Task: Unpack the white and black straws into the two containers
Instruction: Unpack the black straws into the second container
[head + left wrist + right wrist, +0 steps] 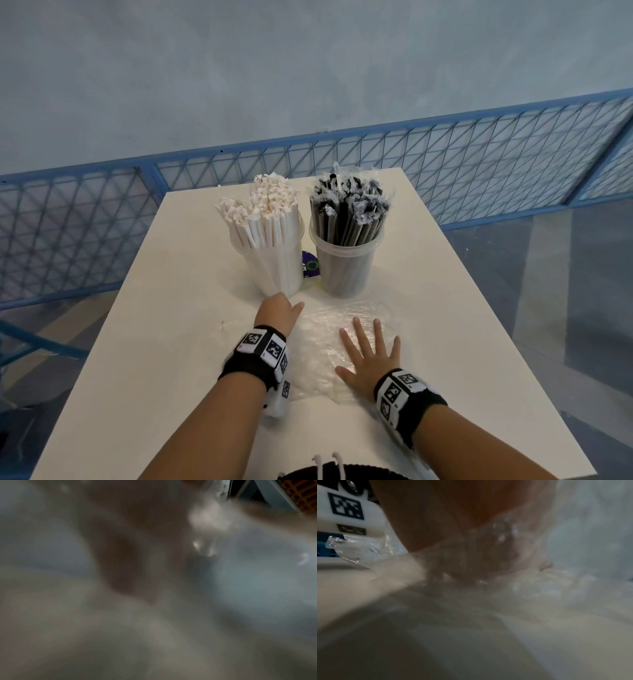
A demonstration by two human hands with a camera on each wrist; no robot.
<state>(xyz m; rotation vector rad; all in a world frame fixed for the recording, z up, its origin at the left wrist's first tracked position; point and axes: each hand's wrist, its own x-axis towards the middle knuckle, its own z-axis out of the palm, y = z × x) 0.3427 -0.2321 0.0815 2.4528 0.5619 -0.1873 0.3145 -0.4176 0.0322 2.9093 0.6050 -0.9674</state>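
Two clear plastic containers stand side by side at the middle of the white table (154,342). The left container (279,274) is packed with white paper-wrapped straws (263,212). The right container (342,274) holds black straws (349,209) in clear wrappers. In front of them a clear plastic bag (322,329) lies flat. My right hand (371,349) rests palm down on it with fingers spread. My left hand (279,308) sits at the foot of the left container, at the bag's left edge; its fingers are hidden behind the back of the hand. Both wrist views are blurred; in the right wrist view, crumpled plastic film (359,549) shows.
A purple label (310,265) shows between the two containers. A blue wire-mesh fence (479,157) runs behind the table's far edge, with a grey wall above it. The table's side edges lie close on both sides.
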